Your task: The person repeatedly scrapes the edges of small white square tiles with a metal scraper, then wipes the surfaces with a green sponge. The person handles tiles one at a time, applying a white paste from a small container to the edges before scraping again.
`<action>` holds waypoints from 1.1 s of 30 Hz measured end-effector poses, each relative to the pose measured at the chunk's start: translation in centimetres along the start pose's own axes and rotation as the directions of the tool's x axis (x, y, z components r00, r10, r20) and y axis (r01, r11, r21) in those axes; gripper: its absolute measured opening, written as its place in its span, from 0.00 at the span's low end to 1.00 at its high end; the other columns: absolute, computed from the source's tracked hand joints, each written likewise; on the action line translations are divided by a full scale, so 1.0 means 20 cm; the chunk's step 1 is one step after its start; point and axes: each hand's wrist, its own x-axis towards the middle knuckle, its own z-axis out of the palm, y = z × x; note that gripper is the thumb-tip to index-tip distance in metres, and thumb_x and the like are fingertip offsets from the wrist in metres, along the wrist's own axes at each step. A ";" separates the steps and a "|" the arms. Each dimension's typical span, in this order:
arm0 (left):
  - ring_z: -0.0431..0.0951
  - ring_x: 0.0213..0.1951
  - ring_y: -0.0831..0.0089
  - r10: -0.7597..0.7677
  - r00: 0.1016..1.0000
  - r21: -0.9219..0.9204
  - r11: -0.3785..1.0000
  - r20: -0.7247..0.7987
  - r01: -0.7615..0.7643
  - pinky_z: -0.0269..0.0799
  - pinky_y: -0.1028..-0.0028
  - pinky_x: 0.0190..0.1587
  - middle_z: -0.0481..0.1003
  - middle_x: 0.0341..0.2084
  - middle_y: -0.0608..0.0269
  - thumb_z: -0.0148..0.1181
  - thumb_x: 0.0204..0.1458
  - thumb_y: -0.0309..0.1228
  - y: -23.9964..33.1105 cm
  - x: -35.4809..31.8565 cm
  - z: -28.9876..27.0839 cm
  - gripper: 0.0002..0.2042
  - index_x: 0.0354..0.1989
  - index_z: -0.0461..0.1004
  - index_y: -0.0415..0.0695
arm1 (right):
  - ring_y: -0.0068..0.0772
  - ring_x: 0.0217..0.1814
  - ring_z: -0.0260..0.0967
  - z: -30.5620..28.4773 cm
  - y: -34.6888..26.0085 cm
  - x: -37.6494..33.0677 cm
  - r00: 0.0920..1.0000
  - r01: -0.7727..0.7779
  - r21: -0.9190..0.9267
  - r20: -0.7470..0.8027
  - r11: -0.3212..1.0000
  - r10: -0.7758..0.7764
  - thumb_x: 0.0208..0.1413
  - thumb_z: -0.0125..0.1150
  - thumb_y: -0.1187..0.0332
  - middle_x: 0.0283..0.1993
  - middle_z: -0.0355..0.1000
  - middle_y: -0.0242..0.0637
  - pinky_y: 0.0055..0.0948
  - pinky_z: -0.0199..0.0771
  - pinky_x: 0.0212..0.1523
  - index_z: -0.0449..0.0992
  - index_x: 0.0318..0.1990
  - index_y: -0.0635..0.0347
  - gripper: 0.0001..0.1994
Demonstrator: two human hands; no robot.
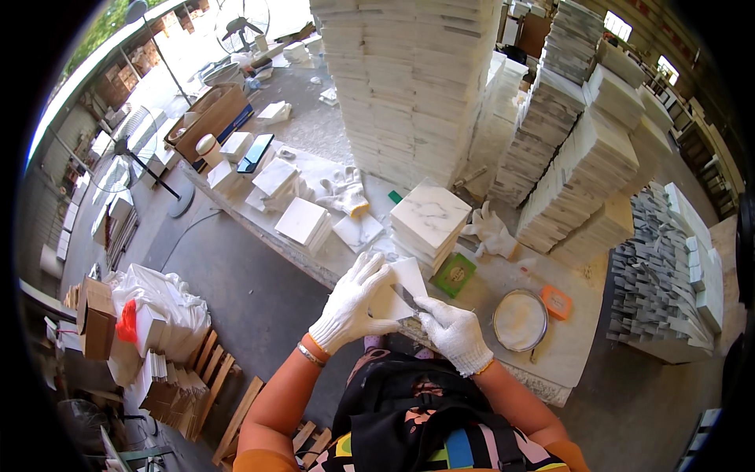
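I see both hands gloved in white, working at the near edge of the tabletop (574, 346). My left hand (351, 303) has its grip pinched on a white tile (403, 285), fingers spread over the tile's left side, holding it tilted just above the tabletop edge. My right hand (454, 333) has its grip pressed shut on a small blade (406, 296), whose tip touches the tile face.

Around them: a stack of marbled white tiles (430, 216) stands just behind the held tile. A green square pad (454, 274) lies just right of the tile, near the stack's foot. A round white-filled dish (520, 320) sits right of my right hand, and a small orange square tub (556, 302) is just beside it. Spare white gloves lie at two spots: one (344, 190) left of the stack, one (489, 230) right of it. Loose tiles (301, 221) are scattered further left on the tabletop, with a dark phone (255, 153) and a brown cardboard box (211, 118) beyond them.

Tall tile towers (409, 79) block the far side; more slanted stacks (582, 165) crowd the right, and grey pieces (657, 267) are piled at far right. On the floor to the left are a white bag (161, 303), cartons (96, 315) and a standing fan (130, 145). Labels are too small to tell.
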 end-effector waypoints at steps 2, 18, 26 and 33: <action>0.55 0.74 0.34 0.006 1.000 -0.003 1.000 0.001 -0.006 0.59 0.49 0.73 0.61 0.72 0.39 0.80 0.35 0.51 -0.02 -0.01 0.02 0.50 0.68 0.67 0.41 | 0.45 0.45 0.84 0.04 -0.04 0.00 0.995 0.094 -0.042 0.037 0.995 -0.093 0.61 0.65 0.73 0.45 0.82 0.51 0.37 0.82 0.46 0.81 0.57 0.60 0.16; 0.60 0.72 0.33 -0.062 0.941 -0.001 0.998 -0.333 0.065 0.57 0.45 0.72 0.64 0.69 0.36 0.82 0.40 0.46 0.27 -0.03 0.09 0.50 0.70 0.64 0.35 | 0.28 0.41 0.84 -0.13 -0.17 -0.14 0.986 -0.143 0.228 0.120 0.963 0.118 0.62 0.63 0.77 0.43 0.84 0.45 0.29 0.82 0.46 0.70 0.69 0.64 0.27; 0.63 0.71 0.38 -0.154 0.877 0.036 0.981 -0.455 0.190 0.60 0.49 0.71 0.66 0.69 0.38 0.76 0.46 0.29 0.28 -0.10 0.04 0.36 0.66 0.70 0.42 | 0.19 0.37 0.79 -0.27 -0.18 -0.22 0.928 -0.372 0.428 0.170 0.824 0.330 0.62 0.65 0.74 0.39 0.84 0.39 0.25 0.81 0.45 0.69 0.72 0.58 0.29; 0.76 0.60 0.51 -0.300 0.928 -0.395 0.898 -0.223 0.195 0.72 0.61 0.62 0.74 0.62 0.41 0.76 0.50 0.37 0.52 -0.11 0.07 0.19 0.43 0.79 0.38 | 0.23 0.44 0.79 -0.29 -0.25 -0.18 0.918 -0.377 0.467 0.305 0.800 0.254 0.63 0.62 0.76 0.44 0.84 0.41 0.27 0.79 0.51 0.64 0.74 0.64 0.31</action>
